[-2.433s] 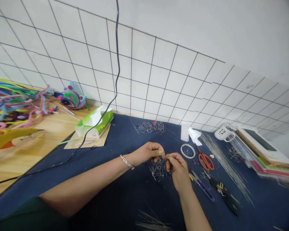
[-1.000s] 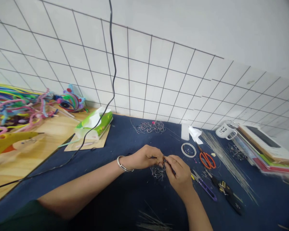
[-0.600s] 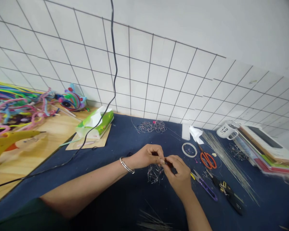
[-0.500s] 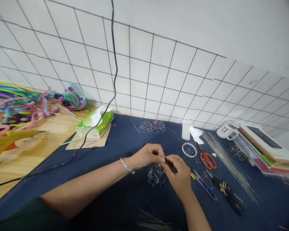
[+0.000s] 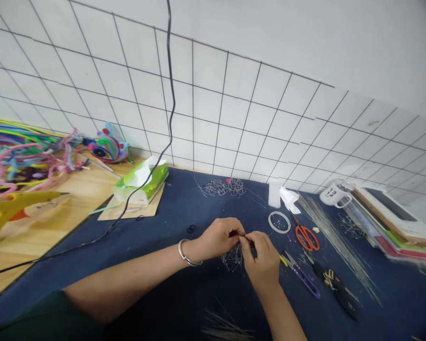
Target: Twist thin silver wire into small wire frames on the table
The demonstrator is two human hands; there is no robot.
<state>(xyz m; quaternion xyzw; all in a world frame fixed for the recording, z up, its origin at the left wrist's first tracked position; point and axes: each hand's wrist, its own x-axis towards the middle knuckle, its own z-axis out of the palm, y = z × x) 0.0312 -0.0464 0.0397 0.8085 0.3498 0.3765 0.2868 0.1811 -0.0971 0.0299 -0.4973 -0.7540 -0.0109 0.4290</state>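
My left hand (image 5: pixel 216 238), with a silver bangle on its wrist, is closed in a pinch in the middle of the view. Its fingertips meet those of my right hand (image 5: pixel 262 263), also pinched. Between and just below them hangs a tangle of thin silvery wire (image 5: pixel 231 261), partly hidden by the fingers. The exact strand at the fingertips is too small to make out. Loose straight wires (image 5: pixel 227 327) lie in front of me at the bottom edge. To the right of my right hand are purple-handled snips (image 5: pixel 305 279) and black-handled pliers (image 5: pixel 335 286).
Orange-handled scissors (image 5: pixel 307 237), a white ring dish (image 5: pixel 279 222) with beads and a long wire bundle (image 5: pixel 337 246) lie right. Behind is another wire tangle (image 5: pixel 223 187). A mug (image 5: pixel 332 194) stands by stacked books. Left are tissues (image 5: pixel 142 182), a glue gun (image 5: pixel 7 210) and a black cable (image 5: pixel 170 104).
Both hands shift slightly; my left wrist turns and its bangle tilts. The wire tangle is now more covered by my hands. A small black coil behind my left wrist is now uncovered.
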